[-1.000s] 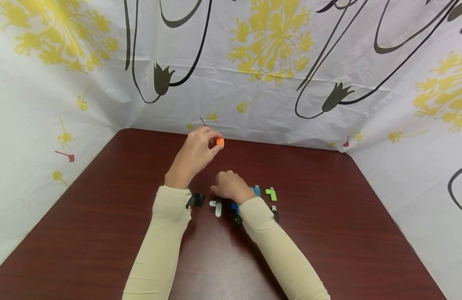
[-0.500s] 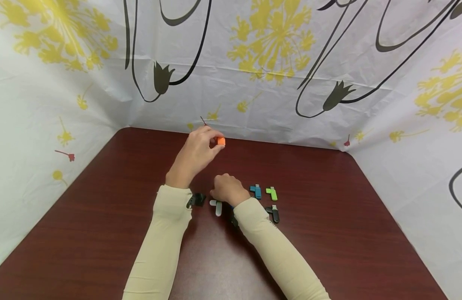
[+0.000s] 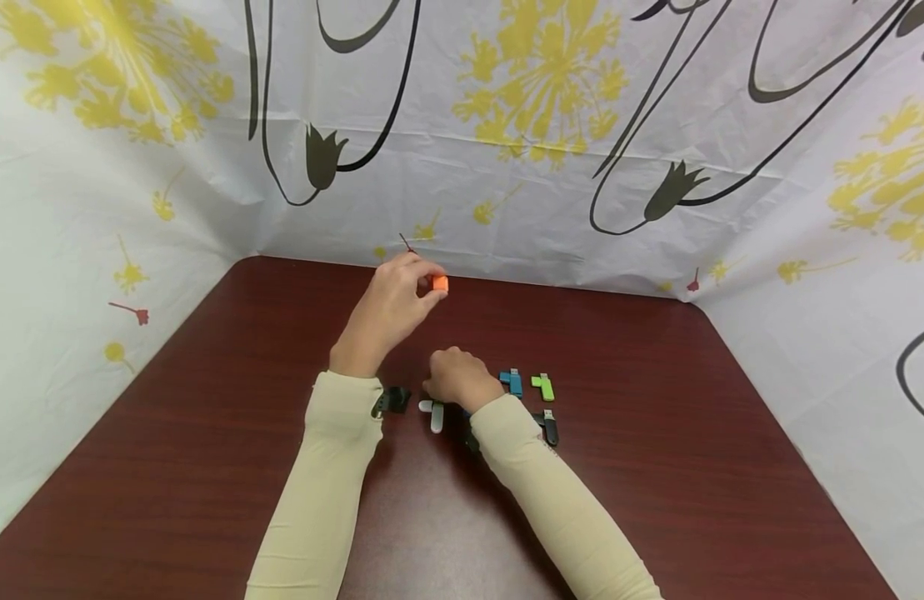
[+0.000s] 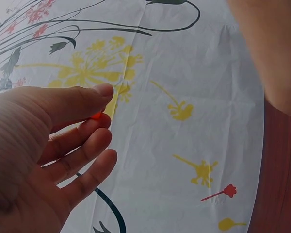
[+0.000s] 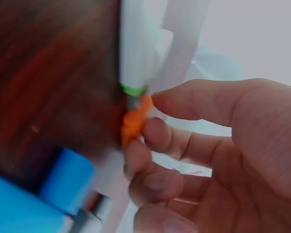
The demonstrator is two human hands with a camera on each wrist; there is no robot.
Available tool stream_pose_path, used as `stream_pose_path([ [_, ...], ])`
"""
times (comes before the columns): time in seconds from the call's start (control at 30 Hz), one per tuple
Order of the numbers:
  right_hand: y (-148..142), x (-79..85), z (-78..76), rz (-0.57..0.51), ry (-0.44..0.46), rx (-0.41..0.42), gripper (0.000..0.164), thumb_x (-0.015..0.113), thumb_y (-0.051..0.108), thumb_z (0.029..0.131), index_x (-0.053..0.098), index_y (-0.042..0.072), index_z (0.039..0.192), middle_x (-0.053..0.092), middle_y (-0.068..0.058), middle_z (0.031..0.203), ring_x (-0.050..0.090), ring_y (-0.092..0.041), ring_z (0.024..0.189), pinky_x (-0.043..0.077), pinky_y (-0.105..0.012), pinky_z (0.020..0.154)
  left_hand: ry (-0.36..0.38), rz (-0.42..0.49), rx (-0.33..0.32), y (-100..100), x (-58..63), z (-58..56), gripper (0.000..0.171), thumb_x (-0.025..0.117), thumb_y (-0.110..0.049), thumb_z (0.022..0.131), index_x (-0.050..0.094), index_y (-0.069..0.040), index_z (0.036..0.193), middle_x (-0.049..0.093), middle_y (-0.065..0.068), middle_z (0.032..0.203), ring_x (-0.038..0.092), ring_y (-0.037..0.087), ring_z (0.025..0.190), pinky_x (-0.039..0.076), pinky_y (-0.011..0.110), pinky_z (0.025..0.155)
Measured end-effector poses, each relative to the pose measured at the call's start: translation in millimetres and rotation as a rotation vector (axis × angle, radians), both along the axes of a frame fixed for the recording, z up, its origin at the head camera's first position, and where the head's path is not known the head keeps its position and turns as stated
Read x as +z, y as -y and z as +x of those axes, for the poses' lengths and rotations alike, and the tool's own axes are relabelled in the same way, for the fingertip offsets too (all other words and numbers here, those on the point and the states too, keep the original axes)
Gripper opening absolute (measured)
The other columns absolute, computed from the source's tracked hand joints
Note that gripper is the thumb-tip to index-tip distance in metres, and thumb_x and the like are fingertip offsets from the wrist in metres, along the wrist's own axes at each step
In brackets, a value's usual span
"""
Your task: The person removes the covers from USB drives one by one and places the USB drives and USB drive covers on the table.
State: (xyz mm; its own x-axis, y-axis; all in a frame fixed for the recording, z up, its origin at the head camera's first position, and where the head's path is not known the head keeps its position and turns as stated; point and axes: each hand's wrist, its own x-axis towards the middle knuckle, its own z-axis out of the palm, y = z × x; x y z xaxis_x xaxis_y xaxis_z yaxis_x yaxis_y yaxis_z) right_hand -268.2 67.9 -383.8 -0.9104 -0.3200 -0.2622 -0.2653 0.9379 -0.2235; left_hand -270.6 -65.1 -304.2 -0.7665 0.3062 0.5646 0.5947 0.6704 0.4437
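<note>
My left hand is raised over the far part of the table, pinching an orange boxy piece, seemingly part of a USB stick, between thumb and forefinger. Most of that piece is hidden by the fingers in the left wrist view. Low over the table, my right hand pinches a second, small orange piece at its fingertips. That piece is right by the connector of a white and green USB stick, whose white cap lies beside it.
Right of my right hand lie a teal USB stick, a lime green one and a black one. A blue stick is mostly covered by my right wrist in the head view. A patterned white sheet hangs beyond the table.
My right hand has shifted slightly toward me, its sleeve uncovering the teal and black USB sticks and covering the blue one. My left hand stays nearly still with its orange piece.
</note>
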Motion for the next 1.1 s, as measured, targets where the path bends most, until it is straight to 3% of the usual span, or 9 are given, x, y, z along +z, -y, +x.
stream_pose_path([
  [0.3,-27,37.4,-1.4,-0.105,-0.126,-0.048,0.024,0.056,0.032,0.096,0.07,0.013,0.089,0.056,0.0,0.063,0.053,-0.015,0.052,0.043,-0.032,0.05,0.024,-0.015,-0.008,0,-2.7,-3.3,0.023,0.074,-0.02,0.085,0.073,-0.01,0.106,0.064,0.007,0.098,0.056,0.017,0.085,0.057,0.034,0.074],
  [0.43,-47,56.0,-0.3,-0.187,-0.186,-0.063,0.024,0.055,0.033,0.096,0.067,0.014,0.088,0.054,-0.003,0.063,0.051,-0.016,0.051,0.041,-0.032,0.049,0.157,-0.048,-0.002,-2,-4.2,-6.9,0.022,0.072,-0.021,0.087,0.074,-0.01,0.106,0.063,0.007,0.092,0.055,0.018,0.083,0.054,0.034,0.071],
  [0.57,-67,68.7,-0.2,-0.261,-0.238,-0.058,0.023,0.055,0.032,0.097,0.069,0.014,0.095,0.063,-0.004,0.074,0.055,-0.017,0.057,0.045,-0.033,0.054,0.33,-0.112,0.015,-4,-9.3,-12.5,0.022,0.07,-0.022,0.089,0.073,-0.01,0.108,0.064,0.007,0.088,0.056,0.019,0.077,0.052,0.033,0.066],
  [0.7,-84,77.6,-0.3,-0.306,-0.262,-0.057,0.025,0.055,0.032,0.097,0.07,0.013,0.098,0.068,-0.006,0.084,0.057,-0.019,0.065,0.048,-0.035,0.06,0.444,-0.143,0.023,-5,-15.6,-15.8,0.023,0.069,-0.023,0.09,0.072,-0.009,0.108,0.069,0.007,0.089,0.059,0.019,0.074,0.053,0.034,0.066],
  [0.9,-105,85.8,1.0,-0.355,-0.264,-0.094,0.024,0.055,0.031,0.097,0.07,0.014,0.105,0.071,-0.009,0.099,0.059,-0.022,0.081,0.051,-0.042,0.072,0.564,-0.138,0.025,-4,-26.8,-18.2,0.021,0.068,-0.019,0.091,0.071,-0.009,0.108,0.07,0.007,0.093,0.061,0.019,0.079,0.056,0.036,0.071],
  [1.1,-117,88.7,1.8,-0.376,-0.266,-0.126,0.024,0.056,0.032,0.096,0.07,0.016,0.107,0.07,-0.007,0.104,0.058,-0.022,0.085,0.05,-0.043,0.074,0.599,-0.194,0.008,-3,-42.4,-22.2,0.018,0.069,-0.01,0.088,0.072,-0.008,0.106,0.07,0.007,0.101,0.061,0.02,0.081,0.057,0.035,0.073],
])
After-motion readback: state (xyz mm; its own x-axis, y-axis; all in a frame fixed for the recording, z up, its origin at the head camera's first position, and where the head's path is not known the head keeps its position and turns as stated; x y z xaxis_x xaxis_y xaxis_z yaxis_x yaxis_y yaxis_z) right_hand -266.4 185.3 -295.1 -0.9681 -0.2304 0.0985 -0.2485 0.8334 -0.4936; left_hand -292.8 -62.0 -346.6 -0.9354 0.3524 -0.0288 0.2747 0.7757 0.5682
